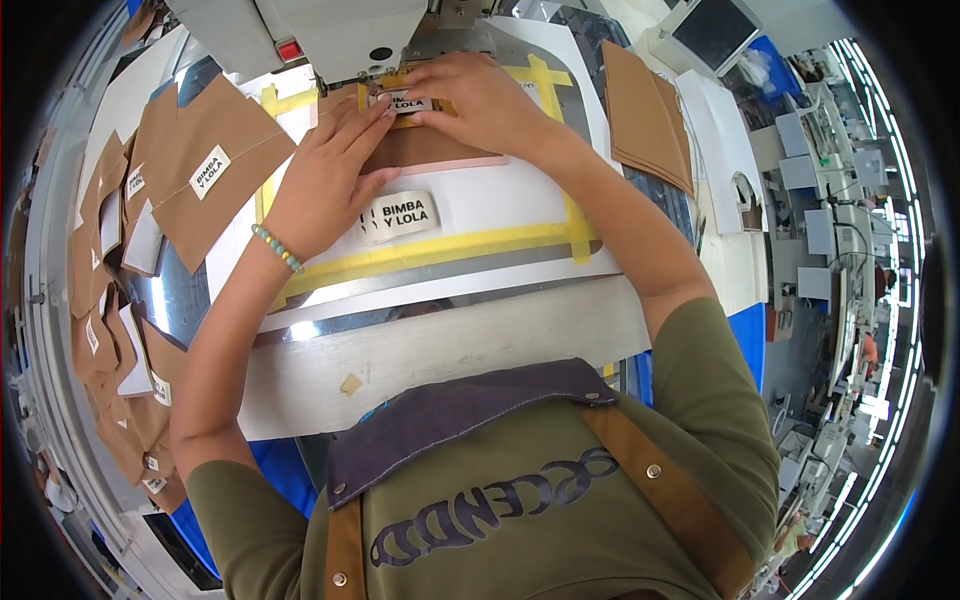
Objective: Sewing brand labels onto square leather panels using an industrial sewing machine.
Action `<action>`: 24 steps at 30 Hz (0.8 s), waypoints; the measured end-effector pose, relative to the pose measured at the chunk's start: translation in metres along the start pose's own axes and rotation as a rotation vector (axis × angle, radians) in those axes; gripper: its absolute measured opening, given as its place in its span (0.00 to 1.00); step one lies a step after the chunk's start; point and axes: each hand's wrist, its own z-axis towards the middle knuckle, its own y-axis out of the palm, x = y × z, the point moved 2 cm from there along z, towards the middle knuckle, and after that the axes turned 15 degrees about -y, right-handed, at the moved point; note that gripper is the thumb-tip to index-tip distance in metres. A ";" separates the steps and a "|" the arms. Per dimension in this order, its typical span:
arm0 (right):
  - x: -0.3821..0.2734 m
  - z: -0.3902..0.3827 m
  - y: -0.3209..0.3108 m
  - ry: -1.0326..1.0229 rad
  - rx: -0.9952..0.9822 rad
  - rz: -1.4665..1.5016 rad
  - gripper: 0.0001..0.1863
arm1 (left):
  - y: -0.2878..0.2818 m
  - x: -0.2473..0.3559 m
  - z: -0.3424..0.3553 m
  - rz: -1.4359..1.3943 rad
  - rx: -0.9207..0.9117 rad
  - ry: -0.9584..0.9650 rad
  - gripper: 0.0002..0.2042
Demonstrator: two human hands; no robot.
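A small white label [404, 103] with black print lies within a yellow-edged frame under the sewing machine head [300, 35]. My left hand [325, 180] is stretched out flat over a brown piece [430, 150], its fingertips at the label's left end. From the other side my right hand [490, 105] bends over the label, thumb at the lower edge and fingers at the upper one. A pink-edged strip borders the brown piece. Nearer me, a fanned stack of white labels [405, 216] rests on the white sheet [480, 212].
Brown pieces with labels [210, 150] are heaped on the left, some hanging at the table's edge. Brown panels [645, 115] are stacked on the right, near a monitor [715, 38]. Yellow tape [440, 245] borders the sheet. Machine tables line the far right.
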 end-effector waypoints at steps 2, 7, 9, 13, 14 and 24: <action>-0.003 -0.002 0.000 -0.016 0.034 -0.029 0.18 | 0.007 -0.005 0.003 0.040 -0.017 -0.020 0.31; -0.015 -0.025 -0.011 -0.019 -0.095 -0.065 0.23 | 0.014 -0.011 0.004 0.082 -0.006 0.011 0.30; -0.014 -0.034 -0.006 -0.007 -0.089 -0.090 0.24 | 0.013 -0.012 0.005 0.086 -0.012 0.016 0.30; -0.017 -0.033 -0.005 -0.011 -0.104 -0.203 0.25 | 0.015 -0.013 0.009 0.094 -0.013 0.018 0.30; -0.019 -0.029 -0.006 -0.009 -0.102 -0.202 0.25 | 0.016 -0.013 0.010 0.095 -0.015 0.020 0.30; -0.019 -0.025 -0.002 -0.103 -0.063 -0.236 0.23 | 0.017 -0.022 0.013 -0.049 -0.011 0.037 0.30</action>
